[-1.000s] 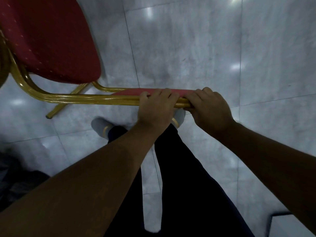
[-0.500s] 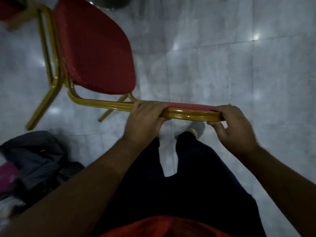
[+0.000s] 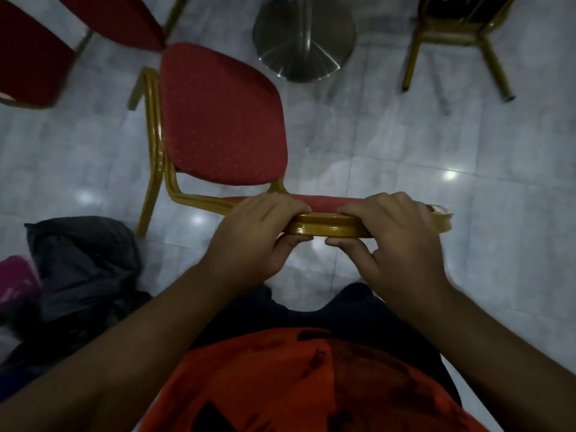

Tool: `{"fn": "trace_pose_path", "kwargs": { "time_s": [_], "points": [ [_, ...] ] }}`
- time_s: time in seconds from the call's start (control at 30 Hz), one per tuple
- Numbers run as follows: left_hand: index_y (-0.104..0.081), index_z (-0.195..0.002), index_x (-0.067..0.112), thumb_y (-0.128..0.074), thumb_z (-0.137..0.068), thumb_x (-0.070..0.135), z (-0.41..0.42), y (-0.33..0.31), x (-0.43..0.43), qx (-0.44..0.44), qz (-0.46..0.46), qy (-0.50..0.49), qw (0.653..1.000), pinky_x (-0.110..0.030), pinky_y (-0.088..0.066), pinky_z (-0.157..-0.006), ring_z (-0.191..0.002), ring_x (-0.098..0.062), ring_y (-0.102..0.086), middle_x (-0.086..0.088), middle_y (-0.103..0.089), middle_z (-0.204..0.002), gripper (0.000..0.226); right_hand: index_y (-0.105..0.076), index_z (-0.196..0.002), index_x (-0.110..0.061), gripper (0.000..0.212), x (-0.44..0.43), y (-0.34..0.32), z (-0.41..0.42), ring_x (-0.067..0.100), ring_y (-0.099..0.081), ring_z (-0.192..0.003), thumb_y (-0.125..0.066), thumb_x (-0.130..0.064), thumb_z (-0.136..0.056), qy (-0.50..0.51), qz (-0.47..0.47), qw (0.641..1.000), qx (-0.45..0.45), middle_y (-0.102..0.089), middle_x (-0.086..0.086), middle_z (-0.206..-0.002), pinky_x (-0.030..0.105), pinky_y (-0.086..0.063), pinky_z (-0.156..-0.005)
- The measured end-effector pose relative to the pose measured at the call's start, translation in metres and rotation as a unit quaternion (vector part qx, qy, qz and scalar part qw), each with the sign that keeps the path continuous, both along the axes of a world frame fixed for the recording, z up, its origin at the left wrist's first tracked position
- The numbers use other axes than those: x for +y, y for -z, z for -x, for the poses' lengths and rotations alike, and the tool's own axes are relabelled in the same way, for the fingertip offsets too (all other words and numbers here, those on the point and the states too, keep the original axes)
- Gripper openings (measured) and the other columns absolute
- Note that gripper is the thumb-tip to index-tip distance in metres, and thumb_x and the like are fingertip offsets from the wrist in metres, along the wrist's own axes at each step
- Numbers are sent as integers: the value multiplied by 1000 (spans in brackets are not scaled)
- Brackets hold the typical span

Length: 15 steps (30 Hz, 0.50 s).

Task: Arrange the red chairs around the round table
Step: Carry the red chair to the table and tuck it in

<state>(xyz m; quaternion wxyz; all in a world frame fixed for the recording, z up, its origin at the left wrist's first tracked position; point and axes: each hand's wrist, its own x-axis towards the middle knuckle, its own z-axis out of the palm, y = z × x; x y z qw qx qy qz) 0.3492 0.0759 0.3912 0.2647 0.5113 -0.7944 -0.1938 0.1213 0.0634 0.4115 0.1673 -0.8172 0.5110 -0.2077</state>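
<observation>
A red chair (image 3: 218,120) with a gold metal frame stands in front of me, its seat pointing toward the round table's metal base (image 3: 304,42) at the top centre. Both hands grip the top rail of its backrest (image 3: 324,227). My left hand (image 3: 258,235) holds the rail left of centre, and my right hand (image 3: 396,241) holds it just to the right, thumbs under the rail. Two more red chairs (image 3: 31,57) sit at the top left. Another chair (image 3: 461,29) stands at the top right, its seat dark and mostly cut off.
A pile of dark clothing or a bag (image 3: 84,269) with something pink (image 3: 15,279) lies on the floor at my left. The floor is shiny grey marble tile (image 3: 436,145). The chair at the top right has its gold legs close to the table base.
The view has swung up and forward: the table base and other chairs have come into sight. The held chair now sits closer to the table, and my hands are nearer together on the rail.
</observation>
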Motion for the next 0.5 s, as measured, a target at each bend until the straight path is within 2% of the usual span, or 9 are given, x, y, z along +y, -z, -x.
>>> {"fn": "trace_pose_path", "kwargs": {
  "time_s": [0.13,0.23,0.3,0.37,0.43,0.5],
  "points": [
    [-59,-116,16,-58,-94,31,-92,-17,29,19,-27,-12,999,-30,-52,-79,-95,-14,-58,-5,-68,-104,26,-71,-117,-19,42,19,-31,-76,20,-61,-98,-57,-54,-97,-72,28,997,9,-71,-2,-108,41,-46,-85],
    [-55,-116,18,-61,-92,28,-151,-32,47,34,-52,-21,998,-34,-54,-76,-93,-13,-58,-4,-65,-106,27,-70,-119,-15,41,28,-32,-87,24,-64,-104,-61,-47,-96,-98,36,994,20,-71,3,-115,48,-48,-87],
    [-61,-113,15,-69,-87,26,-176,-48,58,26,-56,-35,997,-35,-51,-75,-92,-13,-58,-1,-65,-105,29,-67,-122,-15,42,31,-27,-86,24,-62,-105,-63,-44,-92,-85,1,996,13,-69,4,-115,53,-48,-88],
    [-67,-108,14,-74,-85,36,-184,-66,67,-22,-44,-38,998,-36,-50,-79,-94,-15,-62,1,-68,-105,33,-62,-121,-18,40,32,-24,-96,17,-57,-104,-63,-42,-89,-90,-34,995,-17,-66,1,-111,54,-49,-87],
    [-70,-107,19,-69,-87,57,-180,-78,71,-82,-36,-50,995,-39,-50,-79,-94,-17,-64,4,-70,-104,42,-59,-120,-20,36,32,-25,-114,13,-55,-103,-62,-41,-91,-124,-51,990,-42,-64,-4,-110,49,-48,-87],
    [-72,-103,24,-66,-87,61,-179,-84,74,-118,-19,-79,990,-42,-51,-75,-92,-18,-65,6,-71,-102,42,-60,-122,-19,37,30,-28,-132,11,-56,-104,-61,-44,-94,-166,-64,982,-63,-60,-8,-113,44,-48,-87]
  ]
}}
